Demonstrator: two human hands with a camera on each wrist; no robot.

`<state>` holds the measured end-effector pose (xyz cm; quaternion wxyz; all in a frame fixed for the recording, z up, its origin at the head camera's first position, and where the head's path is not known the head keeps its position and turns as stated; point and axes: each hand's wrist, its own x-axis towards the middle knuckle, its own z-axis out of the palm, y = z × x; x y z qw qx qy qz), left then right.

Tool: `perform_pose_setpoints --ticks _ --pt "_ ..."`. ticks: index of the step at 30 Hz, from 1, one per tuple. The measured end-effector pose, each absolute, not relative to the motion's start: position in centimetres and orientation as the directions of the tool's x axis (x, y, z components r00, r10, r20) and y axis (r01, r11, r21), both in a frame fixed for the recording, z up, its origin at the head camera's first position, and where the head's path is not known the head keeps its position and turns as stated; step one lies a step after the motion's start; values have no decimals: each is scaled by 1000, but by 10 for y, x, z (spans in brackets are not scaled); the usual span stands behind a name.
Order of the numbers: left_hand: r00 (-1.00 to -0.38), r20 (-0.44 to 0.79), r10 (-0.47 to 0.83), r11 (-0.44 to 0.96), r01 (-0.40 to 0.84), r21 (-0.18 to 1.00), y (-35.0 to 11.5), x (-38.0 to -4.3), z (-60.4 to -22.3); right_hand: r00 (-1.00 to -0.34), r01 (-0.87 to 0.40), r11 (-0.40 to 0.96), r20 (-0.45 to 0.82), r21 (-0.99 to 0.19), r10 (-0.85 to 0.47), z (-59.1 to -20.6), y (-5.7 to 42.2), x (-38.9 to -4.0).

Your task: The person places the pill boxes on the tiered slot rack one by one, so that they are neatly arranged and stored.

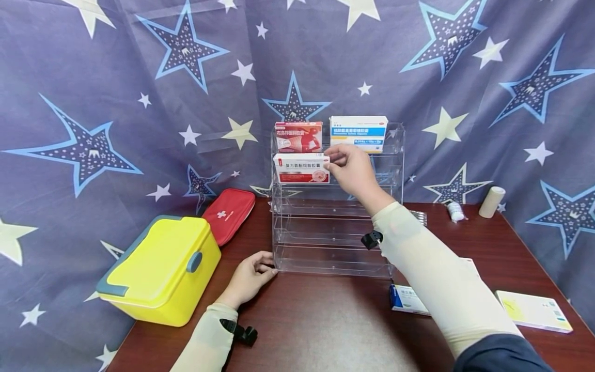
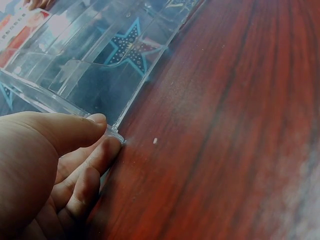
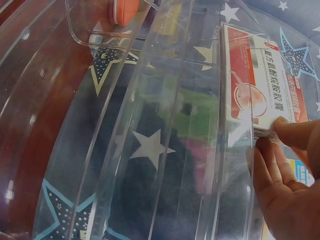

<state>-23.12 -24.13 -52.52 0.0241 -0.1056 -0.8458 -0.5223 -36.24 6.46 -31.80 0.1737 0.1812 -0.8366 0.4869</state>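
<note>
We see our right hand pinching the right end of a red-and-white medicine box, thumb and fingertips closed on its corner. The box stands upright on the 2nd tier from the top of a clear acrylic tiered rack, at that tier's left end. On the top tier sit 2 more boxes: a red medicine box at the left and a white-and-blue medicine box to its right, just above our right hand.

Our left hand grips the rack's front left bottom corner, thumb on top and fingers curled under the acrylic edge, resting on the dark wooden table. The rack stands near the middle of the table, toward its back edge.

At the table's left edge sits a yellow lidded storage box, and behind it, toward the back left corner, a red first-aid pouch leans against the star-patterned backdrop. Near the back right corner are a beige bandage roll and a small white wrapped roll. A white-and-blue flat box lies in front of the rack, partly under our right sleeve, and a yellow-and-white flat box lies by the right edge.
</note>
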Motion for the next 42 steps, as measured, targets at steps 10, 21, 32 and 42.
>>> perform_pose_setpoints --ticks 10,21,32,42 --pt "-969 180 168 402 234 885 -236 -222 -509 -875 -474 453 462 -755 -146 -318 66 -363" --pt "-979 162 127 428 202 881 -242 -236 -534 -874 -476 451 461 -755 -152 -317 67 -361" --pt "-971 164 173 407 222 886 -248 -240 -540 -830 -546 492 518 -678 -208 -302 114 -335" --pt "-975 155 162 399 208 893 -249 -238 -540 -851 -467 611 511 -639 -116 -345 261 -282"
